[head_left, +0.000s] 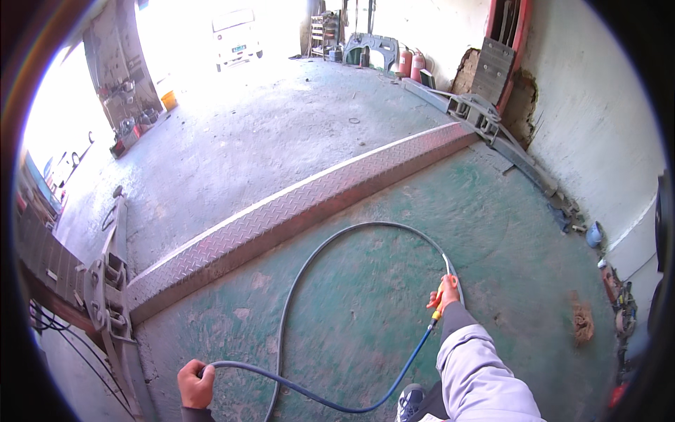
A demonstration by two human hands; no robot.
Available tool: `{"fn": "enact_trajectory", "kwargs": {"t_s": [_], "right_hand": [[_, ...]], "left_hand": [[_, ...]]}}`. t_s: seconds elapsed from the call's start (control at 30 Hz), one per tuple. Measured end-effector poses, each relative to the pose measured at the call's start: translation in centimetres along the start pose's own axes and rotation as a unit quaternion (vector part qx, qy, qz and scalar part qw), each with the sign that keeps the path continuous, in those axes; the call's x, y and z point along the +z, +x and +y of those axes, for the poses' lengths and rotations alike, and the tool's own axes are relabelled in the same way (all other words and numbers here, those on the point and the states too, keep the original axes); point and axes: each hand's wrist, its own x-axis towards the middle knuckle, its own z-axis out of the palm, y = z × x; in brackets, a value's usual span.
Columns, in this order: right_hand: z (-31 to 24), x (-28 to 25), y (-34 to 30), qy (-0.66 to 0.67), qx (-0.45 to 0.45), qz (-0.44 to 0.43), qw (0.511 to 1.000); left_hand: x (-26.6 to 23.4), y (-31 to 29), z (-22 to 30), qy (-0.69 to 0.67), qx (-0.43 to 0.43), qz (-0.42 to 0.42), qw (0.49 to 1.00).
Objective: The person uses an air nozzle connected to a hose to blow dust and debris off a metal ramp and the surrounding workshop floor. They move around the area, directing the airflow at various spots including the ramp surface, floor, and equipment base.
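My right hand (450,290) is closed round an orange and yellow air blow gun (436,314), its thin nozzle pointing up and away from me. A blue-grey air hose (242,365) joins the gun's lower end and sags across in front of me. At the lower left, my left hand (196,384) grips that hose in a fist. Beyond both hands the hose makes a wide loop over the green floor (365,302). The gun's trigger is hidden under my fingers. Below the hose one of my shoes (410,401) shows in part.
A raised diamond-plate cover (309,209) crosses the floor between two lift posts, with lift arms (477,116) at its right end and more (107,295) at its left. Debris (624,309) lines the right wall. Fire extinguishers (418,65), a yellow bucket (169,100) and a white vehicle (235,41) stand farther off.
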Motion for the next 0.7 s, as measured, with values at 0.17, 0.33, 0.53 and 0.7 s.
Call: {"fn": "enact_trajectory", "kwargs": {"t_s": [0.17, 0.33, 0.53, 0.7], "right_hand": [[-6.1, 3.1, 8.4, 0.036, 0.035, -0.017, 0.999], [-7.0, 7.7, 14.0, 0.045, 0.029, -0.077, 0.996], [-3.7, 18.7, 13.2, -0.115, 0.122, -0.26, 0.951], [-3.1, 24.1, 12.0, -0.043, 0.091, -0.158, 0.982]], "left_hand": [[-0.6, -2.0, 4.8, 0.001, 0.013, 0.04, 0.999], [-0.4, -4.7, 10.0, 0.035, -0.009, 0.058, 0.998], [-2.0, -6.3, 20.7, 0.118, -0.032, 0.028, 0.992], [-3.5, -5.2, 25.7, 0.099, -0.018, 0.059, 0.993]]}}
